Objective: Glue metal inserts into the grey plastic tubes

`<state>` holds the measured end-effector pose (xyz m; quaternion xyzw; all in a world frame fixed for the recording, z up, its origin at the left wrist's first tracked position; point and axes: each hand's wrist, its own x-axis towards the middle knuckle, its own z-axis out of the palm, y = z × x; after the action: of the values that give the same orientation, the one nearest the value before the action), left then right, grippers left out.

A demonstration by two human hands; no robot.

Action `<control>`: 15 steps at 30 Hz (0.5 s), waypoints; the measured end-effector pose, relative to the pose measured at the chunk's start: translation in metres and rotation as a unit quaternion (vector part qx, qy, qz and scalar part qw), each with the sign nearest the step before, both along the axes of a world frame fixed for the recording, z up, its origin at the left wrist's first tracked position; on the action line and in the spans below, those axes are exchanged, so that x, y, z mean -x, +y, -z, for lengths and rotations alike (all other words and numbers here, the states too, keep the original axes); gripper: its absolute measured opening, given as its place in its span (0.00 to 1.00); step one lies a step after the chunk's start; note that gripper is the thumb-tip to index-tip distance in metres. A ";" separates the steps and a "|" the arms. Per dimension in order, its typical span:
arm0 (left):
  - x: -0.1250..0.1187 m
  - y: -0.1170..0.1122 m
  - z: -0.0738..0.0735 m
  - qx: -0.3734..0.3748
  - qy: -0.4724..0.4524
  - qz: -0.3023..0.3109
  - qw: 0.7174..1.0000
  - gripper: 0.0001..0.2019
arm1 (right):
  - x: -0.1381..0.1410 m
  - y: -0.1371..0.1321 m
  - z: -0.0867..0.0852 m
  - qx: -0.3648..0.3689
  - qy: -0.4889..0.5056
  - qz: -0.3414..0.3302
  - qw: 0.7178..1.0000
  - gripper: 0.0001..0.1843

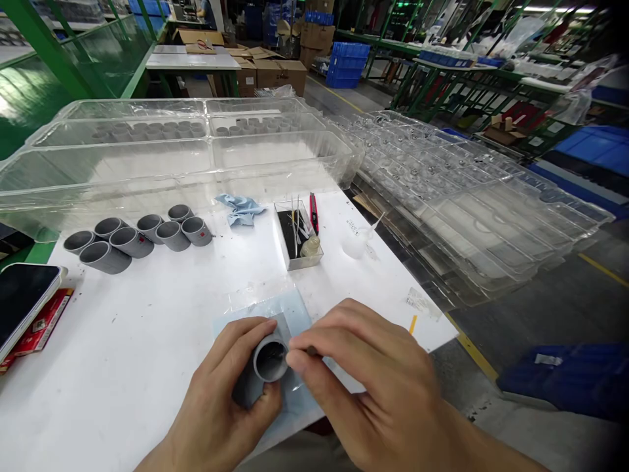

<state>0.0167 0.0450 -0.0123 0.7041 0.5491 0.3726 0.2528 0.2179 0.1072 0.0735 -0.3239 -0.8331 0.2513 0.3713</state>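
My left hand (213,393) is wrapped round a short grey tube (247,385), its open end tilted up towards me. At the tube's right rim, my right hand (366,367) pinches a thin tool with a dark brown end (311,351); its kind cannot be made out, and its tip is hidden by the fingers. Beneath both hands lies a light blue sheet (289,308) under clear film. Several similar grey tubes (132,242) stand in a group at the left, a few with small red marks.
Beyond the sheet are a small tray (303,262) with tweezers, a red utility knife (313,213), a white dropper bottle (354,244) and a blue cloth (240,210). A phone (27,295) lies at left. Clear plastic trays (162,157) hold more tubes behind; others (466,196) are stacked right.
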 end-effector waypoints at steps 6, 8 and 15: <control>0.006 0.004 -0.006 0.011 0.054 -0.019 0.998 0.24 | -0.023 0.017 -0.027 -0.097 0.046 0.146 0.983 0.07; 0.012 0.006 -0.012 0.003 0.089 -0.034 0.995 0.25 | -0.026 0.035 -0.024 -0.162 0.042 0.198 0.966 0.06; 0.038 0.009 -0.029 -0.097 0.266 0.006 0.959 0.25 | -0.015 0.085 -0.007 -0.189 0.005 0.196 0.962 0.07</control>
<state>-0.0213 0.0545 0.0168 0.8025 0.5531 0.2217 0.0299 0.2328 0.1926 0.0804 -0.4036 -0.7839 0.0132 0.4716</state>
